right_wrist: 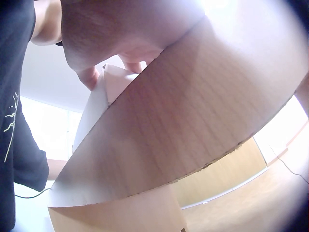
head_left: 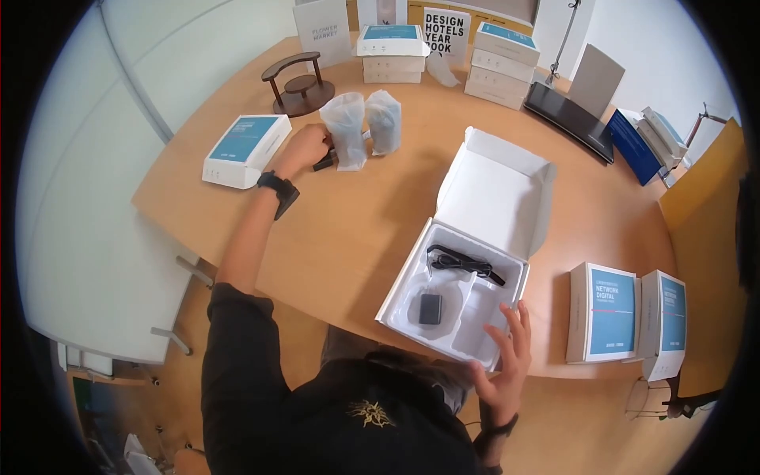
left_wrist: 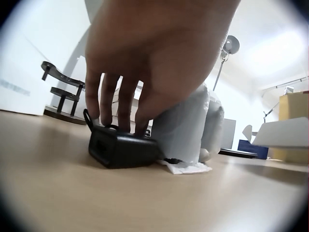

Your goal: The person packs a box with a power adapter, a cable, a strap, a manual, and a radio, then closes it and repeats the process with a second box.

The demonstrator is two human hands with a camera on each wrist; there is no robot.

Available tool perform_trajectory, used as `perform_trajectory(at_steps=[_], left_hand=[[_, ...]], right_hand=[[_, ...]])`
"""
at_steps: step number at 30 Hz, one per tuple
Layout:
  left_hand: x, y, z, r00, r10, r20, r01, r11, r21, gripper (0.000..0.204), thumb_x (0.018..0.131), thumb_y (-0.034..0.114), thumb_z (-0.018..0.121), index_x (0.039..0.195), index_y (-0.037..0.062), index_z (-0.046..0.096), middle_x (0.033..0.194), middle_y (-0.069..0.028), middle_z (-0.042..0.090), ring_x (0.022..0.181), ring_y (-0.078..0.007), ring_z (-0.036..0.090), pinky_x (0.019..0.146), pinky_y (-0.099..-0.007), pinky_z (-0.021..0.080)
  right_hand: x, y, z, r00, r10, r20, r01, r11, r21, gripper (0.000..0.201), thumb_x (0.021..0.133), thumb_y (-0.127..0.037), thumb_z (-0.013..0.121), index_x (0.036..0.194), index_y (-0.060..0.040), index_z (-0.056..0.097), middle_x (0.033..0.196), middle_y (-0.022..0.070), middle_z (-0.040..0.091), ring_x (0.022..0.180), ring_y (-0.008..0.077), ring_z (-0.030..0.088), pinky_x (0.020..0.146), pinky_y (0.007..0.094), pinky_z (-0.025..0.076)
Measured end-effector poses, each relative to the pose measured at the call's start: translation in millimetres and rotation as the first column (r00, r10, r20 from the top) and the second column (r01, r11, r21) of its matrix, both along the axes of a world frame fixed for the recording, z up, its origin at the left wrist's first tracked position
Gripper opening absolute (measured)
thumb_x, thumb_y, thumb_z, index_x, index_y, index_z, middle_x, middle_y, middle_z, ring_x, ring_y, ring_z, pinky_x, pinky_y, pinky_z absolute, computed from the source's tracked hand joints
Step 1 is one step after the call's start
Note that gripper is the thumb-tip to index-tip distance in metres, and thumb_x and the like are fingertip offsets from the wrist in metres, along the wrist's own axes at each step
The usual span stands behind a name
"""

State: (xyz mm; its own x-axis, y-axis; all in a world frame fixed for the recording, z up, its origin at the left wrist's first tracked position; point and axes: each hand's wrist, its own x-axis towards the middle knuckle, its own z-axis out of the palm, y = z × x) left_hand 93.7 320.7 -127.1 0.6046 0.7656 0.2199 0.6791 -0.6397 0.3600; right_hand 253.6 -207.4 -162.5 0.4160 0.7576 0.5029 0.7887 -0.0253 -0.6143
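My left hand [head_left: 305, 150] reaches over the table's left side, fingers pointing down around a small black box-shaped piece [left_wrist: 123, 149] with a thin loop. In the left wrist view the fingertips are right at its top. Beside it stand two things in whitish translucent wrapping [head_left: 344, 131] [head_left: 384, 123]. My right hand [head_left: 507, 360] touches the near right corner of an open white box [head_left: 404, 281], fingers spread. A bundled black cable [head_left: 459, 263] and a small dark square block [head_left: 430, 309] lie in its moulded tray. The box's lid [head_left: 499, 190] is folded back.
A closed blue-and-white box [head_left: 241, 150] lies left of my left hand, with a dark wooden stand [head_left: 301, 87] behind. Stacked boxes [head_left: 392, 55] and a flat black device [head_left: 566, 119] line the back. Upright boxes [head_left: 606, 313] stand at the right edge.
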Motion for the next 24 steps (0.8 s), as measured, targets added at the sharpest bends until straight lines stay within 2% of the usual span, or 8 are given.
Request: perform_trajectory(at_steps=[4,6,10,13,16,18,22,24], left_hand=[[1.5,-3.5,-1.8,0.994,-0.033,0.106,0.030,0.999,0.031,0.022,0.082,0.013,0.071,0.100,0.0019,0.076,0.099,-0.0191,0.076,0.094,-0.0378,0.072,0.082,-0.0425,0.057],[0.1,0.2,-3.1,0.997,-0.065,0.038,0.063,0.996,0.056,0.025,0.079,0.017,0.075,0.100,0.0040,0.076,0.100,-0.0170,0.076,0.094,-0.0366,0.072,0.082,-0.0427,0.057],[2.9,14.1,-7.2,0.998,-0.058,0.005,0.057,0.996,0.073,0.029,0.077,0.021,0.078,0.101,0.0056,0.076,0.102,-0.0151,0.077,0.095,-0.0353,0.072,0.081,-0.0431,0.057],[3.7,18.4,-8.5,0.999,0.024,-0.049,-0.020,0.998,0.065,0.027,0.077,0.022,0.078,0.100,0.0067,0.077,0.100,-0.0138,0.077,0.095,-0.0346,0.073,0.081,-0.0431,0.057],[3.8,20.9,-7.8,1.000,0.020,-0.007,-0.019,0.995,0.097,0.025,0.080,0.024,0.077,0.099,0.0068,0.077,0.098,-0.0136,0.077,0.094,-0.0336,0.073,0.081,-0.0429,0.057],[1.5,21.0,-7.7,0.993,0.117,0.033,-0.118,0.992,0.048,0.021,0.085,0.022,0.075,0.100,0.0070,0.077,0.098,-0.0128,0.077,0.092,-0.0323,0.074,0.080,-0.0409,0.057],[-16.0,14.2,5.6,0.994,0.050,0.098,-0.053,0.998,0.027,0.018,0.088,0.019,0.074,0.102,0.0065,0.076,0.098,-0.0129,0.077,0.090,-0.0313,0.074,0.079,-0.0379,0.056],[-25.6,13.2,7.6,0.960,0.061,0.273,-0.088,0.992,0.085,0.017,0.090,0.017,0.074,0.102,0.0052,0.076,0.095,-0.0121,0.077,0.086,-0.0276,0.074,0.078,-0.0362,0.055]], right_hand=[[-0.9,0.2,0.7,1.000,0.001,-0.012,-0.001,1.000,-0.002,0.046,0.077,-0.032,0.074,0.113,-0.0027,0.071,0.145,0.0219,0.057,0.144,0.0528,0.040,0.112,0.0590,0.040],[-0.4,0.0,0.2,1.000,0.004,-0.004,-0.004,1.000,-0.002,0.046,0.077,-0.032,0.074,0.113,-0.0028,0.071,0.145,0.0219,0.057,0.144,0.0529,0.040,0.112,0.0591,0.040],[0.1,0.4,-0.2,1.000,0.004,0.009,-0.004,1.000,0.002,0.046,0.078,-0.032,0.074,0.113,-0.0029,0.071,0.144,0.0218,0.057,0.144,0.0529,0.041,0.111,0.0591,0.041],[-0.3,0.3,-1.0,1.000,-0.001,0.018,0.001,1.000,0.005,0.046,0.078,-0.033,0.075,0.113,-0.0031,0.071,0.144,0.0217,0.057,0.144,0.0530,0.041,0.111,0.0587,0.041],[0.2,0.3,-1.3,1.000,-0.004,0.022,0.004,1.000,0.002,0.047,0.078,-0.033,0.075,0.113,-0.0034,0.071,0.145,0.0216,0.057,0.144,0.0529,0.041,0.111,0.0584,0.042],[0.0,0.4,-0.7,1.000,-0.002,0.013,0.002,1.000,0.007,0.046,0.078,-0.033,0.075,0.113,-0.0036,0.071,0.145,0.0215,0.057,0.144,0.0528,0.041,0.111,0.0584,0.042],[0.4,0.1,-0.2,1.000,0.010,0.008,-0.010,1.000,0.000,0.046,0.078,-0.033,0.075,0.113,-0.0038,0.071,0.145,0.0213,0.057,0.145,0.0523,0.040,0.111,0.0581,0.042],[1.2,0.0,-0.8,1.000,0.010,0.013,-0.010,1.000,-0.004,0.047,0.078,-0.034,0.075,0.113,-0.0039,0.071,0.145,0.0213,0.057,0.144,0.0524,0.041,0.111,0.0580,0.042]])
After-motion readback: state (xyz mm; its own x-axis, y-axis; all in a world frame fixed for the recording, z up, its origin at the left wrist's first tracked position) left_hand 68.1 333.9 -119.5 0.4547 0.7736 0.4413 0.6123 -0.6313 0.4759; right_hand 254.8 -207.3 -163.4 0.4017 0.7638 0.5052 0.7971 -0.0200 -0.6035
